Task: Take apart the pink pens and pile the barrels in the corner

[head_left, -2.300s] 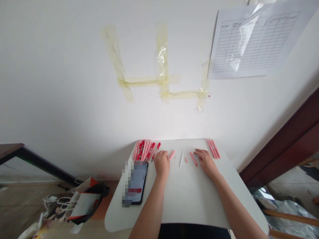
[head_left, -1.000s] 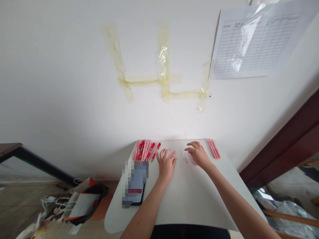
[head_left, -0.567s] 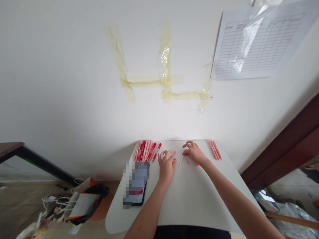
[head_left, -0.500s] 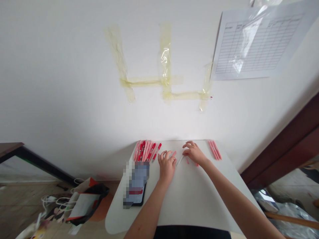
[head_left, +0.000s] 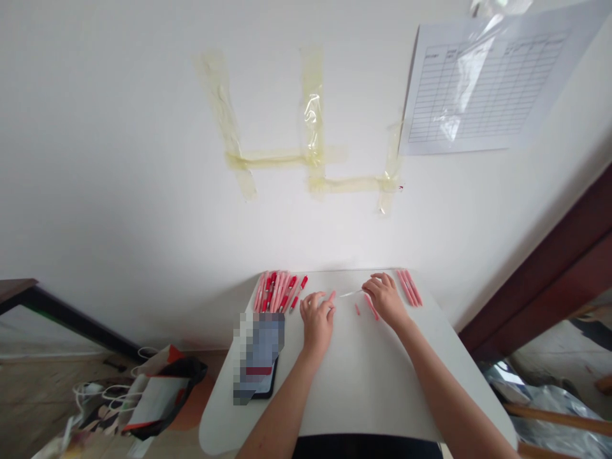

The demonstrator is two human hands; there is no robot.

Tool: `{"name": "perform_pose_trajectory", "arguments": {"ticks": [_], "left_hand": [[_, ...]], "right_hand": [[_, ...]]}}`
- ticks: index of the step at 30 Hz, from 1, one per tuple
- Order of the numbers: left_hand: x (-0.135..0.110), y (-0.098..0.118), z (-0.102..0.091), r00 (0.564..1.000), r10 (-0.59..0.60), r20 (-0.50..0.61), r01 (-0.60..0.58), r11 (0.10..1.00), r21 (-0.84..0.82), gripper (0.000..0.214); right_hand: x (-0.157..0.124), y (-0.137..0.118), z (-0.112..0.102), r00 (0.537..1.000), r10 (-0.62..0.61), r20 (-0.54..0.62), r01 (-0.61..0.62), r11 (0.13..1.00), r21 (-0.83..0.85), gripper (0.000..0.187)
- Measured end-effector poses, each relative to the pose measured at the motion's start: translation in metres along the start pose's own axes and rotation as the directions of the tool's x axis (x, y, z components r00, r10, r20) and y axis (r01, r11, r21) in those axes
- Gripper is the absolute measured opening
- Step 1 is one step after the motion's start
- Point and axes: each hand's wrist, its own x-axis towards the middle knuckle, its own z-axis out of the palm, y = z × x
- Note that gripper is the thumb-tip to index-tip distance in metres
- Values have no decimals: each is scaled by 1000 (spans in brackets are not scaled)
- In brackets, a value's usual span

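My left hand (head_left: 317, 322) has its fingers closed round a short pink pen part (head_left: 331, 296), whose end sticks up past the fingertips. In my right hand (head_left: 383, 296) a thin whitish pen refill (head_left: 351, 293) is pinched, its tip pointing left towards the pink part, with a small gap between. Below it on the table lie a small pink piece (head_left: 357, 309) and a pink pen barrel (head_left: 371, 308), partly beside the right hand. Three or so pink pens (head_left: 409, 288) lie side by side at the right. At the left is a bunch of pink and red pens (head_left: 280, 292).
A phone (head_left: 261, 363), partly blurred out, lies on the left of the white table (head_left: 363, 389). The wall behind has yellowed tape (head_left: 313, 115) and a printed sheet (head_left: 482, 89). Bags (head_left: 162, 392) stand on the floor at left.
My right hand has moved right, away from the left hand, and the refill has turned from slanting to nearly level. The left hand stays nearly where it was.
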Motion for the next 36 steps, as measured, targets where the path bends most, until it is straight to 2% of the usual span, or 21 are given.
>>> {"name": "perform_pose_trajectory", "arguments": {"ticks": [6, 14, 36], "left_hand": [[0, 0, -2, 999, 11, 32, -10, 1000, -14, 9], [0, 0, -4, 999, -10, 33, 10, 1000, 1, 9], [1, 0, -3, 996, 57, 66, -55, 998, -32, 10]], "right_hand": [[-19, -1, 0, 997, 36, -70, -33, 999, 42, 19], [-27, -4, 2, 998, 26, -56, -23, 998, 56, 18], [-26, -12, 6, 998, 6, -55, 0, 992, 122, 16]]}}
